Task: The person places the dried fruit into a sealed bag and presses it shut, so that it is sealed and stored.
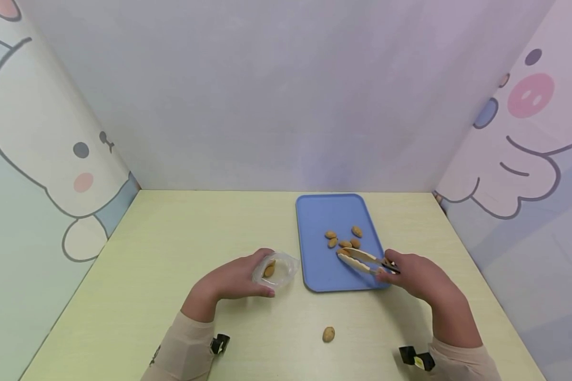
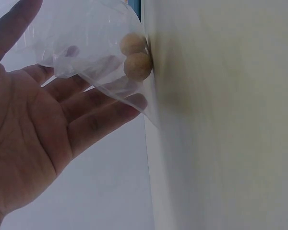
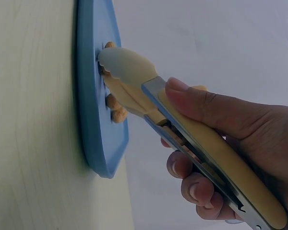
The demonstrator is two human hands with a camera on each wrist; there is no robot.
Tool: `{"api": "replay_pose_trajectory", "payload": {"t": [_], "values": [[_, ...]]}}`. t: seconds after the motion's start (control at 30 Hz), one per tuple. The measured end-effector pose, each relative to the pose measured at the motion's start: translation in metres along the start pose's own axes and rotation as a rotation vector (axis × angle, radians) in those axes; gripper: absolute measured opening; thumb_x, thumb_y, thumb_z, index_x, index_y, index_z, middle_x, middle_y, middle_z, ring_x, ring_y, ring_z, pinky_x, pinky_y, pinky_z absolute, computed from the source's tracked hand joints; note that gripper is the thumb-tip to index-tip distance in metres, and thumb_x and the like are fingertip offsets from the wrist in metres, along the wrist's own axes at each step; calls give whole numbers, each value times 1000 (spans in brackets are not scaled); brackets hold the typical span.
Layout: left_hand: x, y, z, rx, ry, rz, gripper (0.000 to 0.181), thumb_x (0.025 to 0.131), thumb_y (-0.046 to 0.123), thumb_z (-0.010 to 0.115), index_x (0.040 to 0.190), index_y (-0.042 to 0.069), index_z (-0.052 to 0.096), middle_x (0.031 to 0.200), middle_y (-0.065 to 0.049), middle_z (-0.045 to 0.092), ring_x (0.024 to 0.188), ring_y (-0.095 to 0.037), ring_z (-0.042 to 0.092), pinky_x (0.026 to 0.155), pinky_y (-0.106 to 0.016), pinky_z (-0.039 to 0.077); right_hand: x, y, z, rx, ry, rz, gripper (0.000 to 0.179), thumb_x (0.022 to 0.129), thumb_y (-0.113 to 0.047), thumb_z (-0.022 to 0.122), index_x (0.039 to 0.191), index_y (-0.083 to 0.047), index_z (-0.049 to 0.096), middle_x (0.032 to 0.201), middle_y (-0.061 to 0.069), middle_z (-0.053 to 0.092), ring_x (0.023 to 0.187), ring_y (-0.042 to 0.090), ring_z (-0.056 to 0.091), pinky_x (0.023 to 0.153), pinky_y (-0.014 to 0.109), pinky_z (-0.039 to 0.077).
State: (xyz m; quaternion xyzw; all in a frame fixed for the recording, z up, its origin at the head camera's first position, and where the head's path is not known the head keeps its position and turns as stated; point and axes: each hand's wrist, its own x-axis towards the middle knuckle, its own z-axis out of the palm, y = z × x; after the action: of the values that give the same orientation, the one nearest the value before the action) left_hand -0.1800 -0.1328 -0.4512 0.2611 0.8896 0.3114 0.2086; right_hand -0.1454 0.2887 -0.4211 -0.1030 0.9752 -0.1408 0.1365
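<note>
My left hand (image 1: 235, 278) holds a clear plastic bag (image 1: 291, 266) by its side, thumb and fingers spread around its mouth. Inside the bag lie brown nuts (image 1: 269, 269); two show through the plastic in the left wrist view. Over the blue tray (image 1: 319, 211), my right hand (image 1: 419, 278) grips cream-tipped metal tongs (image 3: 127, 64), thumb on one arm and fingers curled round the other. The tongs' tips reach down to a brown nut (image 1: 341, 251) on the tray; whether they pinch it I cannot tell. Several more nuts (image 1: 331, 234) lie around the tips.
One loose nut (image 1: 328, 334) lies on the pale wooden table (image 1: 209, 222) in front of the tray. Walls with cartoon animals stand at the left and right, and a plain wall (image 1: 286, 106) closes off the back.
</note>
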Motion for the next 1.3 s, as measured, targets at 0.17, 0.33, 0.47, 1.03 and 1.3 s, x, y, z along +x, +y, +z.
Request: {"api": "replay_pose_trajectory", "payload": {"t": [0.17,0.33,0.47,1.03,1.3], "values": [[0,0,0,4,2,-2,85,76,55,78,144,30,34,114,-1,59,93,-14,53,83,-37,44,0,-1,-1,1,12,-10,32,91,-44,66,95,-16,50,64,-3,44,56,14,40,53,32,31],[0,0,0,5,1,-6,86,75,58,77,144,30,34,112,0,59,93,-14,53,83,-37,44,0,-1,-3,-2,34,-29,32,91,-43,66,97,-16,50,65,-4,45,56,14,40,53,31,31],[0,-1,0,13,1,-7,87,74,60,76,144,31,34,113,1,59,93,-13,53,84,-36,44,1,-2,-3,-9,62,-55,31,91,-42,66,96,-16,50,65,-4,44,56,13,40,52,31,30],[0,-1,1,0,-2,-6,86,75,56,78,145,31,33,114,0,59,94,-13,53,84,-37,44,0,-10,-5,-51,163,-91,28,86,-39,74,91,-22,51,65,-7,43,56,10,38,52,28,30],[1,-1,1,-1,-2,-11,86,75,56,78,144,31,34,114,0,59,94,-14,53,84,-37,44,-3,-19,-4,-67,243,-133,28,82,-37,78,88,-27,53,66,-11,44,56,7,38,52,26,31]]}}
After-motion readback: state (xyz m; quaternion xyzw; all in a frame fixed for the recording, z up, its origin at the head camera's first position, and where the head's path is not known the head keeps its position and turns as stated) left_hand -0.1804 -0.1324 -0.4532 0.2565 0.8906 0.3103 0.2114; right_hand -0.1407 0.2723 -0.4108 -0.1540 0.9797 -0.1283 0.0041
